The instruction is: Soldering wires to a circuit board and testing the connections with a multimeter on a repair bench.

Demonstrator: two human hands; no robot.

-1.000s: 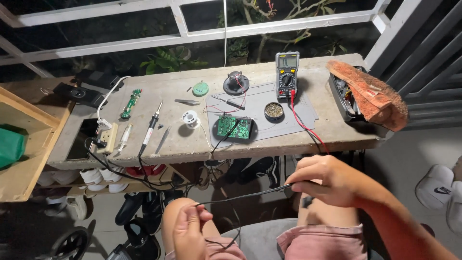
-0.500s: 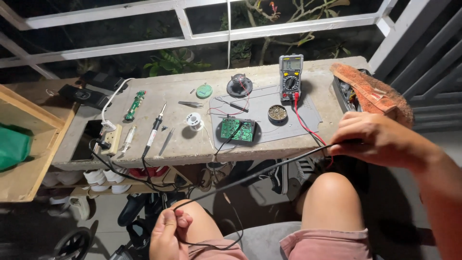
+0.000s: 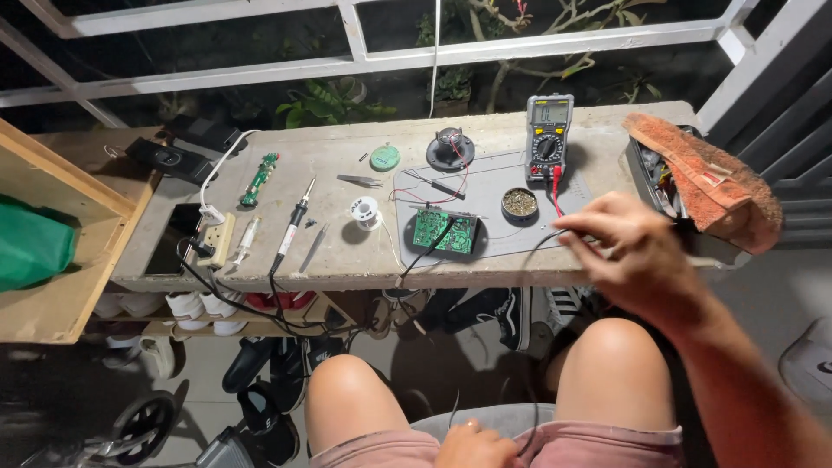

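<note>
Home balcony repair bench, multimeter (image 3: pixel 549 134), soldering iron (image 3: pixel 293 227), circuit board (image 3: pixel 444 230), railing (image 3: pixel 364 61)

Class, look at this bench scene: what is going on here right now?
A seated person works at a concrete bench. The right hand hovers at the bench's front edge, pinching a thin black wire; the left hand rests low in the lap, apparently holding the wire's other end. On a grey mat lie a green circuit board, a multimeter with red lead and a small speaker. A soldering iron lies left of the mat.
</note>
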